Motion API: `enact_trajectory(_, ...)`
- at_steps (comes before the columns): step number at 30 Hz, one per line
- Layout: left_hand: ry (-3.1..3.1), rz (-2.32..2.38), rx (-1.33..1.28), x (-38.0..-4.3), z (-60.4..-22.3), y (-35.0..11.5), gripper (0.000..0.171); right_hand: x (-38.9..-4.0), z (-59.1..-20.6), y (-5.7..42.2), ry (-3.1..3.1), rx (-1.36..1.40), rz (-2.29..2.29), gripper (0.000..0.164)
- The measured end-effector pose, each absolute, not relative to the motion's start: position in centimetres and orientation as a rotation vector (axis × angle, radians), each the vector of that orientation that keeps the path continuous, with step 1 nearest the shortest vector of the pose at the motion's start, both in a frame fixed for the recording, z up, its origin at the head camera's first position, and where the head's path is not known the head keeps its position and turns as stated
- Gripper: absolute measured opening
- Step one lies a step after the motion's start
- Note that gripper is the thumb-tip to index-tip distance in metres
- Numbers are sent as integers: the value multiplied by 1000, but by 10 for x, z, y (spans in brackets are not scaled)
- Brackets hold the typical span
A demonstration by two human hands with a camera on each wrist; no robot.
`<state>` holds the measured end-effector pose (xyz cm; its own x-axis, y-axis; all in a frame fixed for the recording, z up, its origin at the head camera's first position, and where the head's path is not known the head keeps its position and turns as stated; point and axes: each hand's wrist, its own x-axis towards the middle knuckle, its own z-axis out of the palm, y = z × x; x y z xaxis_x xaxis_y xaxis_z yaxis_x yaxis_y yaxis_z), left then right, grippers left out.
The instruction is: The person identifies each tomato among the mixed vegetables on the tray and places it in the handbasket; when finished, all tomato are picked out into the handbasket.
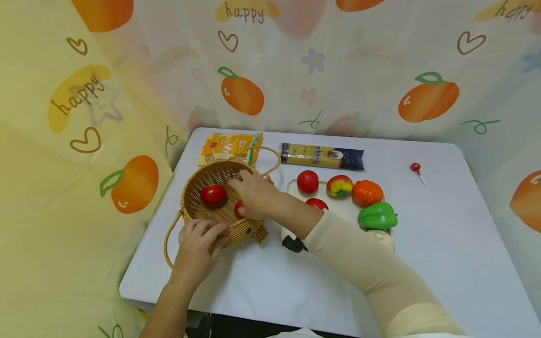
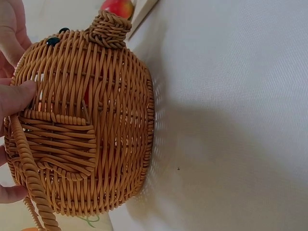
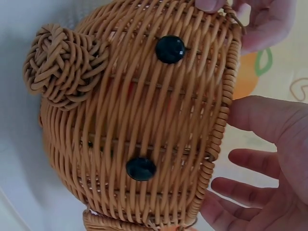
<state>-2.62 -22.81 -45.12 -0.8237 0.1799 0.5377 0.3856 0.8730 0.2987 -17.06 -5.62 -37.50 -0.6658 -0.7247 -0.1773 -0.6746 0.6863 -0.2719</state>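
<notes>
A wicker basket (image 1: 245, 230) with an animal face, two black button eyes and a woven snout stands at the table's left. My left hand (image 1: 200, 246) pinches its near rim; in the left wrist view the thumb (image 2: 18, 98) lies on the outer wall. Over the basket's right side reaches my right hand (image 1: 253, 195), and the right wrist view shows its fingers (image 3: 252, 163) spread at the rim with nothing between them. Inside lies a red tomato (image 1: 213, 195). A second red item (image 1: 238, 209) shows below the right hand, mostly hidden by it.
Right of the basket, a pale tray (image 1: 338, 205) bears tomatoes, a red-yellow fruit (image 1: 339, 186), an orange pumpkin-like vegetable (image 1: 367, 192) and a green pepper (image 1: 377, 216). Behind are a yellow packet (image 1: 228, 145) and a pasta pack (image 1: 322, 156). A lollipop (image 1: 416, 170) lies far right.
</notes>
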Motion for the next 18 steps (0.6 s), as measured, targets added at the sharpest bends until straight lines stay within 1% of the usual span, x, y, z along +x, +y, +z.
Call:
enact_trajectory(6,-2536,-550,-406,-26,-451,-227,36,-170,-367,-48,2642,-1148,-329,75)
enact_trajectory(10,-2530,-555,-405,-26,-451,-226,36,-171,-358,-37,2652,-1124,-376,74)
enact_trajectory(18,-2535,-575,-386,-26,-452,-226,36,-180,-355,4,2683,-972,-404,74)
